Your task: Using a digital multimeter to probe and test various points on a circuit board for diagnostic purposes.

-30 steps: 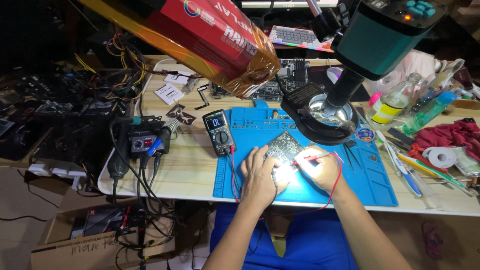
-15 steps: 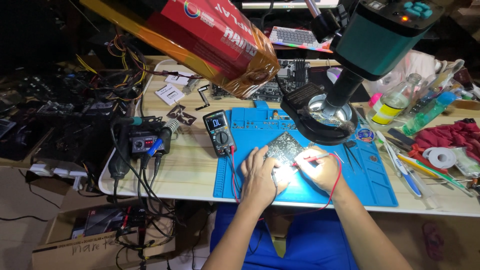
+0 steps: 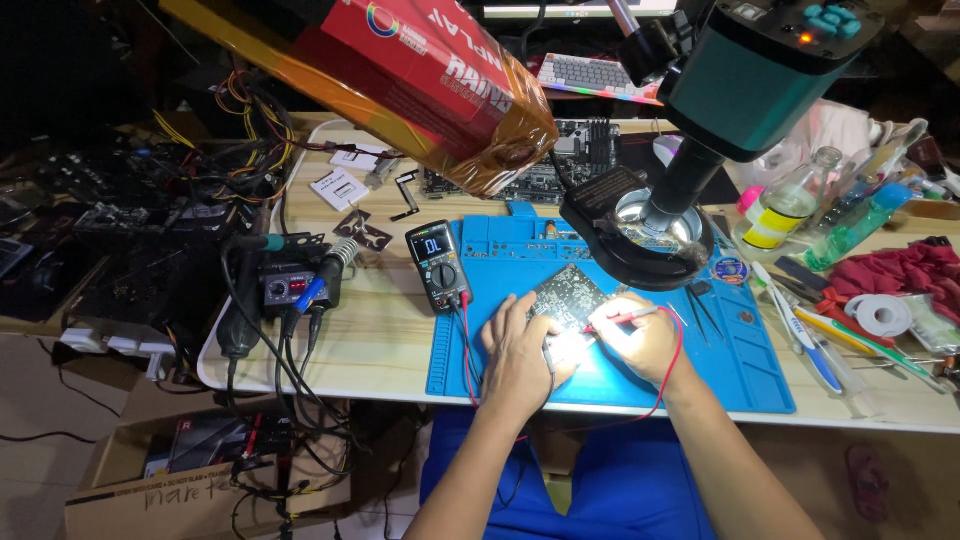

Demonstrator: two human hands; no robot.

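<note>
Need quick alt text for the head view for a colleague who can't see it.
Both hands work on a dark circuit board on a blue mat: left hand rests on it, right hand holds a red probe. A multimeter stands left, a microscope above.

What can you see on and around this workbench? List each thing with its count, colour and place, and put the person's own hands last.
Mat: 1, blue, on the table's near side.
Circuit board: 1, dark, on the mat under both hands.
Multimeter: 1, black, at the mat's left edge.
Probe: 1, red, in the right hand, tip on the board.
Microscope: 1, teal, with a ring light over the mat.
Soldering station: 1, black, left of the multimeter.
Box: 1, red, overhanging at top.
Bottles: 2, clear and green, at right.
Tape roll: 1, white, far right.
Cloth: 1, red, far right.
Left hand: flat on the board.
Right hand: gripping the probe.
</note>
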